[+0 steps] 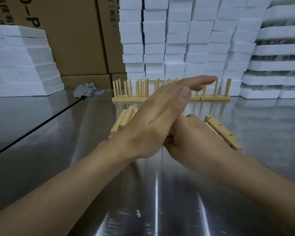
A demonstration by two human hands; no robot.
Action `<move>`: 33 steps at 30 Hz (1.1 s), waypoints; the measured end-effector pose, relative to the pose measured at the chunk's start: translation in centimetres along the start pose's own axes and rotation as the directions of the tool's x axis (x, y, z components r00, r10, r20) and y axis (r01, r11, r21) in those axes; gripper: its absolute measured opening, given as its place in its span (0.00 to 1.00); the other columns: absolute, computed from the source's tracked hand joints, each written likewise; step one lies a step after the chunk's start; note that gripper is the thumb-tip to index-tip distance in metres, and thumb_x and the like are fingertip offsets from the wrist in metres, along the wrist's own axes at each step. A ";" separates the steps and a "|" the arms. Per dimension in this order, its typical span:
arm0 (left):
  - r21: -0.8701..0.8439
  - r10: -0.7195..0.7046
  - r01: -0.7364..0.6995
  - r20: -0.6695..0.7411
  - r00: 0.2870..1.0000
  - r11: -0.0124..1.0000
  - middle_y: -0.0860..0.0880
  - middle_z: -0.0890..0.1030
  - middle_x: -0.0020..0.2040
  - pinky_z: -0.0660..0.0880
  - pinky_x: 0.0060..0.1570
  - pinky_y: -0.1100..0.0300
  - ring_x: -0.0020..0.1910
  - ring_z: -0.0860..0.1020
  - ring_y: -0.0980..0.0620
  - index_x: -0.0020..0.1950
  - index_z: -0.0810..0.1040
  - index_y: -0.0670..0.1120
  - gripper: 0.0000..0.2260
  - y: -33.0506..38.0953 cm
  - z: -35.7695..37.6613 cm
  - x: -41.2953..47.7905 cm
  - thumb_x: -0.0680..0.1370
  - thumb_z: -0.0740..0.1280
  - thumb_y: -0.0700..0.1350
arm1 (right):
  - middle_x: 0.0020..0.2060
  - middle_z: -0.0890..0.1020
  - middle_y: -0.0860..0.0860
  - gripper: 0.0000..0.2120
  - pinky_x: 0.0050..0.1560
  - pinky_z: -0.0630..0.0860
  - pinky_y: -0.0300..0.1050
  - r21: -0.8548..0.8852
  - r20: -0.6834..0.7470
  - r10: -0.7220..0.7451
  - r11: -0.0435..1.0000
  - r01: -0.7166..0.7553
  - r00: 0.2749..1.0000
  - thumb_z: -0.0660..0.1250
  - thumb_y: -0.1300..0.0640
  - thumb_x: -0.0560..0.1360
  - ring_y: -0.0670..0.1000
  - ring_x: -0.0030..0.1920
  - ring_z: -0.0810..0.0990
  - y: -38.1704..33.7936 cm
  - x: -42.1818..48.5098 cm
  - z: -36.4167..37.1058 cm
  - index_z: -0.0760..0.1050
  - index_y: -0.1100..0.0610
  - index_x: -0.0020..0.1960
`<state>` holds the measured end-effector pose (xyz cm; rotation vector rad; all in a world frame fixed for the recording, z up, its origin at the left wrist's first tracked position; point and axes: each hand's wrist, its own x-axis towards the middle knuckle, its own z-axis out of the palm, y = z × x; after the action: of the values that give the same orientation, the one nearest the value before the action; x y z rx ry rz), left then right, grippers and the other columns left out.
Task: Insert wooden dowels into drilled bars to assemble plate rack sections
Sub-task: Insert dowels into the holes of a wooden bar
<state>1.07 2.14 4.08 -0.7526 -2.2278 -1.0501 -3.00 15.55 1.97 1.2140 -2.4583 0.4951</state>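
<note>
**Small-goods assembly and packing workshop**

- Stainless-steel bench [152, 193]: reflective sheet top used as the work surface.
- White foam blocks [186, 40]: tall columns along the back, with a further stack at the left.
- Brown cardboard cartons [71, 40]: printed characters, piled behind the bench.
- Wooden rack sections [126, 97]: dowels upright, set in a row.
- Loose drilled bars [220, 128]: small piles.
- Crumpled grey rag [85, 90]: one.

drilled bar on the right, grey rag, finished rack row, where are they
drilled bar [225, 129], head view, holed top face
grey rag [85, 90], head view, its middle
finished rack row [126, 99], head view, base bar
</note>
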 end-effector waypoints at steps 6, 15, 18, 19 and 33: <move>0.053 -0.120 0.128 -0.125 0.985 0.990 0.55 0.82 0.56 0.78 0.53 0.57 0.58 0.81 0.50 0.66 0.79 0.53 0.15 -2.6 -2.3 -0.7 0.85 0.62 0.58 | 0.22 0.69 0.44 0.24 0.25 0.68 0.35 0.282 -0.154 0.162 0.953 -0.113 0.975 0.73 0.55 0.78 0.43 0.23 0.71 3.0 1.8 -1.5 0.63 0.50 0.30; -0.032 -0.292 0.290 -0.109 0.950 0.957 0.55 0.74 0.36 0.71 0.25 0.50 0.27 0.71 0.54 0.70 0.78 0.52 0.14 -3.6 -0.8 -0.9 0.89 0.58 0.52 | 0.34 0.77 0.43 0.23 0.31 0.68 0.46 -0.037 -0.265 0.057 0.997 -0.069 0.963 0.43 0.30 0.81 0.45 0.35 0.76 3.5 0.9 -0.8 0.68 0.45 0.51; -0.065 -0.320 0.314 -0.101 0.942 0.947 0.53 0.73 0.37 0.71 0.24 0.50 0.27 0.70 0.49 0.75 0.77 0.55 0.16 -3.6 -0.6 -0.9 0.90 0.58 0.53 | 0.33 0.75 0.43 0.23 0.29 0.63 0.46 -0.074 -0.264 0.051 0.995 -0.073 0.963 0.38 0.35 0.83 0.46 0.32 0.73 3.8 1.0 -0.8 0.66 0.46 0.48; -0.081 -0.340 0.333 -0.104 0.935 0.939 0.52 0.74 0.38 0.71 0.25 0.51 0.28 0.70 0.48 0.78 0.74 0.56 0.18 -3.7 -0.5 -0.9 0.89 0.58 0.54 | 0.32 0.75 0.43 0.22 0.29 0.63 0.46 -0.083 -0.264 0.047 0.994 -0.071 0.963 0.39 0.36 0.84 0.45 0.31 0.73 4.0 1.0 -0.8 0.66 0.46 0.48; -0.088 -0.352 0.346 -0.070 0.933 0.934 0.44 0.72 0.39 0.72 0.27 0.59 0.30 0.69 0.52 0.82 0.69 0.56 0.20 -2.8 -0.9 -0.5 0.89 0.58 0.52 | 0.27 0.62 0.49 0.21 0.25 0.57 0.42 0.832 0.190 0.170 0.495 -0.250 0.967 0.60 0.44 0.86 0.49 0.26 0.58 5.5 1.7 -2.5 0.81 0.56 0.44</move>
<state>-0.29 -0.24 2.85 -0.3359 -2.3096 -1.3128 -8.01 18.64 4.09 1.2142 -2.4553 1.9616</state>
